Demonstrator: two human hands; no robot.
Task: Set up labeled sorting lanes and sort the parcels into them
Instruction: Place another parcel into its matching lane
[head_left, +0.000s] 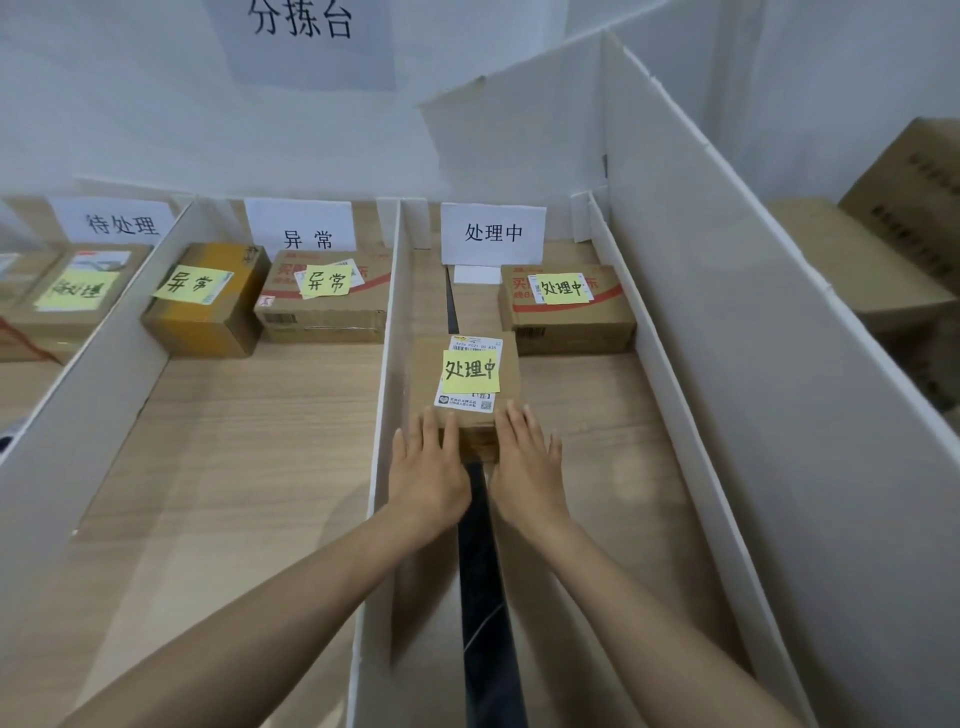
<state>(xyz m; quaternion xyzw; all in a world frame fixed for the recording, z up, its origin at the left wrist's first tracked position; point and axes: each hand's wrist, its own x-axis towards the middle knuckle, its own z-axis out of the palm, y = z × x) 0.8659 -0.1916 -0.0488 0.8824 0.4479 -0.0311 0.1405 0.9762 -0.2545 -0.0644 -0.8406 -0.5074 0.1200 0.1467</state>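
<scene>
Pressing on the near end of a parcel (423, 376), a person is reaching with both arms into the rightmost lane. The left hand (428, 467) is lying flat on the parcel's near left corner and the right hand (524, 465) on its near right corner. The fingers of both are straight and slightly spread, curling round nothing.

The parcel is sitting on the surface (234, 441) just beside the divider (387, 364), over a dark strip (483, 571) running along the lane. It is carrying a yellow note (471, 371) reading 处理中. Farther back in the same lane, a second parcel (569, 319) with the same wording is resting apart from the first, near the lane sign (492, 234), also reading 处理中. A tall board (753, 312) is closing off the lane's right side.

In the middle lane a yellow-taped box (208, 325) and a red-printed box (327, 317) are lying side by side, each under a note reading 异常, below the 异常 sign (301, 228). In the left lane a left box (67, 317) is sitting below the 待处理 sign (117, 221). A wall sheet (301, 31) is showing 分拣台. Brown cartons (857, 260) are sitting beyond the board.
</scene>
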